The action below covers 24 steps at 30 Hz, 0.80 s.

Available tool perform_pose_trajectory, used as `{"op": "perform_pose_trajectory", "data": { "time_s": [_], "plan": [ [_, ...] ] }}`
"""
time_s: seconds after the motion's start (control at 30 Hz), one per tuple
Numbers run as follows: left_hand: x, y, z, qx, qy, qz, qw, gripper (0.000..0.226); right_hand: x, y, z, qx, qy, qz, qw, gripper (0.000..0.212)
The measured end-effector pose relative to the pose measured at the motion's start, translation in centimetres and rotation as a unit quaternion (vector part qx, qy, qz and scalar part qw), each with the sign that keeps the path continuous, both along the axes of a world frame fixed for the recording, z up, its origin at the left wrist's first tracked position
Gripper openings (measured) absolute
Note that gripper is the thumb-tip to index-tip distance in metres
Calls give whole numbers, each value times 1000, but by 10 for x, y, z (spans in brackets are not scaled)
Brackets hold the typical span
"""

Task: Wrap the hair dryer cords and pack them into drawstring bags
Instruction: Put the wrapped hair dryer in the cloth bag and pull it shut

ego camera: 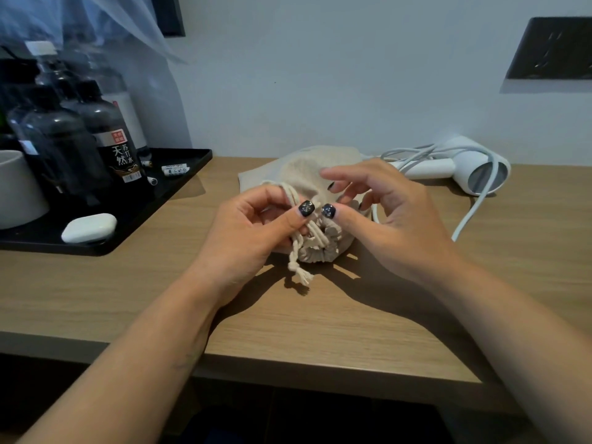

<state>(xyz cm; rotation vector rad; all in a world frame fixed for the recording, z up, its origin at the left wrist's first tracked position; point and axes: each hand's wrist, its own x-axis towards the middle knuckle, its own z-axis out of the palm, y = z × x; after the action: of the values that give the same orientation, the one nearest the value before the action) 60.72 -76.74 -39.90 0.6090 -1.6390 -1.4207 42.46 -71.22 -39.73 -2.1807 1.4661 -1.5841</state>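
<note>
A beige drawstring bag [307, 174] lies on the wooden desk [320, 331], its gathered mouth facing me and bulging as if filled. My left hand [253, 225] pinches the cream drawstring [296, 251], whose knotted end hangs down over the desk. My right hand [384, 213] hovers at the bag's mouth with fingers loosely spread, its thumb tip touching the cord beside my left thumb. A white hair dryer [458, 165] lies behind my right hand, its white cord [474, 206] looped loosely over it and trailing toward me.
A black tray [179, 184] at the left holds several dark bottles [96, 136], a white mug [16, 190] and a small white case [89, 227]. A black wall panel [554, 49] hangs at the upper right. The desk's front edge runs below my forearms.
</note>
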Motion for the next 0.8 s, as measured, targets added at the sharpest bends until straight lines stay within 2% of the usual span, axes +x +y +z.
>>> {"op": "perform_pose_trajectory", "data": {
  "time_s": [0.23,0.47,0.67,0.8],
  "plan": [
    [-1,1,0,11,29,-13,999,23,2,-1,-3,12,12,19,1000,26],
    [0,-1,-1,18,58,-24,998,24,4,-4,-4,8,16,13,1000,6],
    [1,1,-2,-60,24,12,998,22,11,-1,-9,-16,-25,38,999,5],
    [-2,2,-3,-115,22,50,992,23,14,1,-10,3,-98,70,993,10]
  ]
}}
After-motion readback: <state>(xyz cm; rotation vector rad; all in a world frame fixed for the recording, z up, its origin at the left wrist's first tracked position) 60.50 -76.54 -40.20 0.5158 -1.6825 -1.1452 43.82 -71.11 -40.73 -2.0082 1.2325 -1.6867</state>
